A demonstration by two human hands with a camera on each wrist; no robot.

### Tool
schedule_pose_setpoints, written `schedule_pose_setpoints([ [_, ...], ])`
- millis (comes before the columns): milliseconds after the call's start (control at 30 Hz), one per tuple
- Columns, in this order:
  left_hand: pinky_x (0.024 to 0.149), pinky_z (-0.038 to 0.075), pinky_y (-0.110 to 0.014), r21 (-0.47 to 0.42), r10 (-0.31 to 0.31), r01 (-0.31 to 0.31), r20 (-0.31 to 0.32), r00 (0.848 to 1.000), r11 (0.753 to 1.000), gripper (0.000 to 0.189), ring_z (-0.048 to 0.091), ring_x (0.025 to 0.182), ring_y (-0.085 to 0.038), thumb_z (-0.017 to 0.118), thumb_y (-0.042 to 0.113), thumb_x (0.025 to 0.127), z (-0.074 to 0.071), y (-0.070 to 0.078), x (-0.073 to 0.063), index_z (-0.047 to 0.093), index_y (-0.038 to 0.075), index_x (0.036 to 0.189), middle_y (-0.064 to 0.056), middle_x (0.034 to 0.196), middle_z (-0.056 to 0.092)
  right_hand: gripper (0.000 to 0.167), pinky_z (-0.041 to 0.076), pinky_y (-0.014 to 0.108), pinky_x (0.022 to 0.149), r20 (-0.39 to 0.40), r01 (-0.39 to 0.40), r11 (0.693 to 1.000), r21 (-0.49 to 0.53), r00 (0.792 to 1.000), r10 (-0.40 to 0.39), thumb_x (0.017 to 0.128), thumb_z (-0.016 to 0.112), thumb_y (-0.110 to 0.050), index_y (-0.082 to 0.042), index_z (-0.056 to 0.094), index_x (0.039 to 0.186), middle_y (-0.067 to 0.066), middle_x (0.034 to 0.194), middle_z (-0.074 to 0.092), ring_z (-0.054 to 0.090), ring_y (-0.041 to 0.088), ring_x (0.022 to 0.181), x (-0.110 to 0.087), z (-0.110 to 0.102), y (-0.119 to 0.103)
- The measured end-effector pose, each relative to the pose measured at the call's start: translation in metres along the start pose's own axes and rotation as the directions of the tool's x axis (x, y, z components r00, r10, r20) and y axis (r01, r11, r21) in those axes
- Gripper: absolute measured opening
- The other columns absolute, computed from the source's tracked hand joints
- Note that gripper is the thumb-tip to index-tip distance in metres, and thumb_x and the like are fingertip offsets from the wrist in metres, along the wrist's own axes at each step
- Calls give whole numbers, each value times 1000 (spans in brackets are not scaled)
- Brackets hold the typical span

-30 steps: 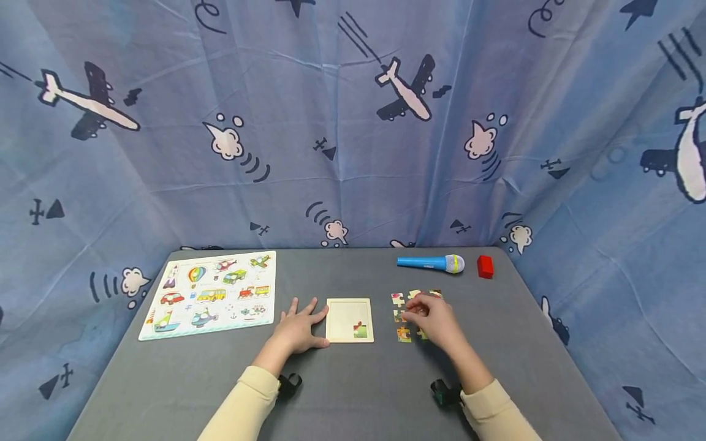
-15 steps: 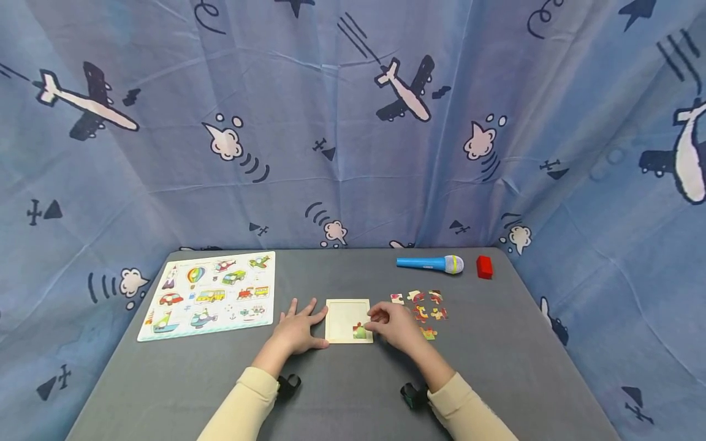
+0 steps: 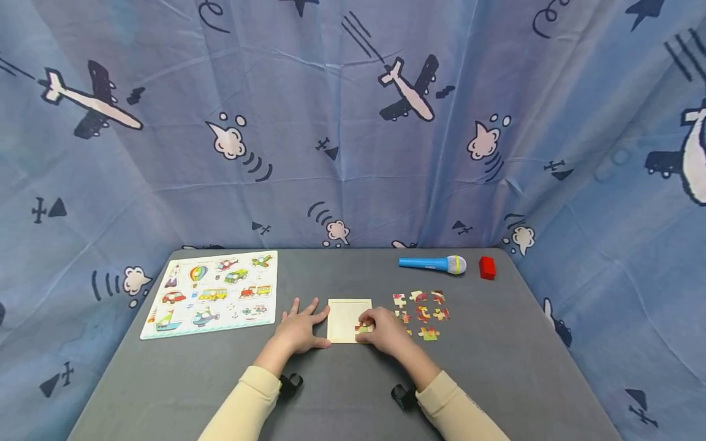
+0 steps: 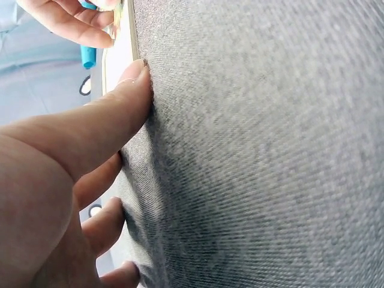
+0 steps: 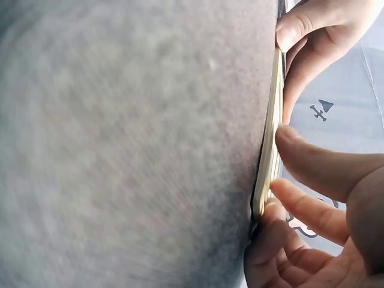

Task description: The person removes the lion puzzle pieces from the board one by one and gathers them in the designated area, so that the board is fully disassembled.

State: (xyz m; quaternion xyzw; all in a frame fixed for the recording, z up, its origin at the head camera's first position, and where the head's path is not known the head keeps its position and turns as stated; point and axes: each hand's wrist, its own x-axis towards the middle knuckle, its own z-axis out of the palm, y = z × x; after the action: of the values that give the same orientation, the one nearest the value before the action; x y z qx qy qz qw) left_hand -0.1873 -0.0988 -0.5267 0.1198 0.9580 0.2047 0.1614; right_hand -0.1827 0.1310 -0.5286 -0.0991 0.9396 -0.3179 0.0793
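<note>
My left hand [image 3: 296, 331] lies spread on the grey table at the left edge of a pale square puzzle tray [image 3: 341, 317]. Its thumb touches the tray's lower left corner, also seen in the left wrist view. My right hand [image 3: 388, 332] is over the tray's lower right corner, thumb and index finger curled at a green and brown puzzle piece [image 3: 363, 329], which it pinches and partly covers. In the right wrist view, the right fingertips are right at the edge of the tray [image 5: 268, 141]. Several loose puzzle pieces [image 3: 423, 313] lie in rows to the right, some partly behind the right hand.
A white picture board [image 3: 212, 295] with printed vehicles lies at the left. At the back right are a blue toy microphone [image 3: 432, 264] and a red block [image 3: 487, 267]. A blue curtain [image 3: 342, 122] hangs behind the grey table [image 3: 342, 398].
My right hand has moved left from the loose pieces to the tray's lower right corner and come down there. The left hand stays at the tray's left edge.
</note>
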Motion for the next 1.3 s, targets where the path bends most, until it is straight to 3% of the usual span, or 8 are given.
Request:
schedule_pose_setpoints([
  [333, 118, 17, -69, -9, 8, -8, -1, 1000, 1000, 83, 9, 153, -49, 82, 46, 80, 0, 3, 1, 48, 27, 153, -8, 166, 30, 31, 41, 33, 69, -15, 7, 1000, -29, 1000, -8, 76, 90, -18, -13, 66, 95, 2, 88, 57, 48, 15, 75, 1, 1, 3],
  [567, 118, 17, -69, 6, 0, 0, -5, 1000, 1000, 82, 9, 153, -49, 82, 48, 80, 1, 2, 0, 48, 28, 152, -7, 166, 30, 17, 43, 28, 60, -20, 40, 992, 121, 999, -38, 86, 78, -6, -14, 66, 94, -3, 78, 62, 52, 10, 64, -2, -5, 3],
  [833, 118, 17, -70, -3, 7, -7, -2, 1000, 1000, 82, 9, 153, -49, 82, 47, 80, -1, 5, -3, 48, 27, 153, -7, 166, 30, 17, 43, 26, 55, -67, 5, 956, 295, 998, 16, 85, 82, -18, -12, 71, 97, -2, 75, 70, 55, 13, 62, -16, -34, 8],
  [1300, 118, 16, -71, -21, 6, -7, -12, 1000, 1000, 82, 8, 153, -50, 83, 44, 80, -1, 3, -4, 49, 25, 152, -8, 165, 31, 19, 49, 26, 58, -160, -89, 959, 268, 978, 136, 88, 80, -26, -9, 78, 96, 1, 84, 74, 62, 16, 71, -51, -97, 66],
])
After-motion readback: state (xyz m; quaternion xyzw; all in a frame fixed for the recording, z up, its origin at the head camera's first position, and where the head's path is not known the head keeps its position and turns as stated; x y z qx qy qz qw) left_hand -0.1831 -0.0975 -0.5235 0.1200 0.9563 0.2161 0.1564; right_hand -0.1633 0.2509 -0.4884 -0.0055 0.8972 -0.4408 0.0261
